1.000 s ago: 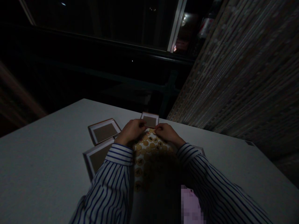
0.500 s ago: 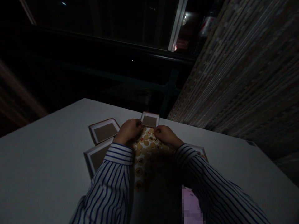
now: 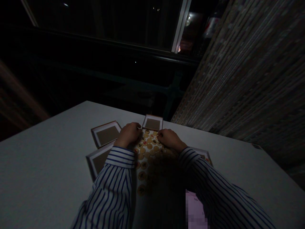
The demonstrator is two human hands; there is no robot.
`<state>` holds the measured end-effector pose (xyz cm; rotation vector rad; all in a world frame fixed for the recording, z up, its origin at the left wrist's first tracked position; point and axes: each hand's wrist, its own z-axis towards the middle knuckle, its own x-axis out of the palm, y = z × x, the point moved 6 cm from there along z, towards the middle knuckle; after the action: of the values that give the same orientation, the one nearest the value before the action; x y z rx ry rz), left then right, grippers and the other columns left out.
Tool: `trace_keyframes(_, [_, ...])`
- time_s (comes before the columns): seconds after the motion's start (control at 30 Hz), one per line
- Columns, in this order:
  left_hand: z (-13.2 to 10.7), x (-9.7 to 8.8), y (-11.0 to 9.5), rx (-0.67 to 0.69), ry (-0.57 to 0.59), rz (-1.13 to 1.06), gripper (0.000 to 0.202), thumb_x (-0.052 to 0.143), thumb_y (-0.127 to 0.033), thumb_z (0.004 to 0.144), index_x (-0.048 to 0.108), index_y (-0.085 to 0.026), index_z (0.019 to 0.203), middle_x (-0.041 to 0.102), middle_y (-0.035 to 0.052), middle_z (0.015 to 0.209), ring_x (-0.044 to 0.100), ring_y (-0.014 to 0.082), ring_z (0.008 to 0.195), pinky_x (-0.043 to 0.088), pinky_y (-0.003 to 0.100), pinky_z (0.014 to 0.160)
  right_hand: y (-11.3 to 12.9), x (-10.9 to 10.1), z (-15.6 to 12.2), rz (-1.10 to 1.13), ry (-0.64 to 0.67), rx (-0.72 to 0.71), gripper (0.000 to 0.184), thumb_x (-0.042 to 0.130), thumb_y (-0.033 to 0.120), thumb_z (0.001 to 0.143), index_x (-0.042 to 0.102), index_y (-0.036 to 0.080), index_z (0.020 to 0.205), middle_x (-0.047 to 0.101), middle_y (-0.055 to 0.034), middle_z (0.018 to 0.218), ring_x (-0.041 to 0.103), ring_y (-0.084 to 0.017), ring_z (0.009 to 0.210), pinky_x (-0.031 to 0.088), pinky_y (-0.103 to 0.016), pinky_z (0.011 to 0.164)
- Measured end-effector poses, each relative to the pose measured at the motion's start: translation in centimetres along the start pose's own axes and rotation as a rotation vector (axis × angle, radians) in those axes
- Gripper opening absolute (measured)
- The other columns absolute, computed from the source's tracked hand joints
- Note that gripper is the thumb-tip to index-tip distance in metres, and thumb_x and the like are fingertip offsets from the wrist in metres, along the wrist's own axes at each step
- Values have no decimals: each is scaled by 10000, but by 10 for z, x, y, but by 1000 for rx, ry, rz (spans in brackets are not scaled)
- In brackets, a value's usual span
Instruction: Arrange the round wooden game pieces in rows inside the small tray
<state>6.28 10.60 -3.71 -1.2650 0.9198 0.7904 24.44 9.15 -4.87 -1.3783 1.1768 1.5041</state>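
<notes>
A white sheet (image 3: 141, 173) covered with several round yellow game discs (image 3: 149, 146), marked in red and black, lies in front of me on the table. My left hand (image 3: 128, 135) rests with curled fingers at the sheet's far left edge, touching discs there. My right hand (image 3: 168, 138) has its fingers curled at the far right of the discs, pinching something small I cannot make out. Both arms wear blue-striped white sleeves. The scene is very dim.
Shallow white-rimmed box trays with brown insides surround the sheet: one at the far middle (image 3: 152, 123), two at the left (image 3: 106, 134) (image 3: 98, 160), and part of one by my right sleeve (image 3: 205, 155). The grey table (image 3: 47, 165) ends at a brick wall (image 3: 238, 79) on the right.
My left hand has drawn back a little from the far tray toward the left edge of the discs. The right hand has barely shifted.
</notes>
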Motion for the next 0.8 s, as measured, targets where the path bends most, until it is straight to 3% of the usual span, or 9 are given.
trace_keyframes(0.2, [-4, 3, -10, 40, 41, 20, 269, 472, -263, 796, 692, -188, 931, 700, 121, 955, 637, 235, 923, 456, 296, 786, 2, 2, 0, -58, -3, -7, 281, 452, 302, 839, 681, 189, 954, 694, -108, 953, 628, -211, 864, 405, -271, 704])
trace_keyframes(0.33, [-7, 7, -18, 42, 39, 41, 258, 483, -295, 792, 697, -183, 886, 703, 130, 913, 647, 236, 866, 460, 297, 743, 2, 1, -1, -77, -10, -8, 290, 434, 284, 844, 684, 183, 949, 693, -112, 951, 628, -214, 866, 405, -273, 706])
trace_keyframes(0.53, [-10, 15, -27, 44, 20, 140, 261, 483, -287, 794, 696, -152, 862, 701, 155, 889, 645, 239, 873, 460, 297, 748, -1, -15, 6, -122, -88, 5, 335, 370, 287, 883, 638, 195, 1060, 673, -102, 1036, 609, -212, 942, 405, -276, 747])
trace_keyframes(0.8, [-7, 20, -24, 18, 42, 161, 277, 505, -318, 783, 697, -153, 895, 696, 153, 937, 631, 254, 921, 459, 310, 769, -6, -13, 20, -214, 7, 60, 337, 366, 283, 883, 661, 157, 989, 661, -138, 1055, 605, -224, 961, 409, -298, 781])
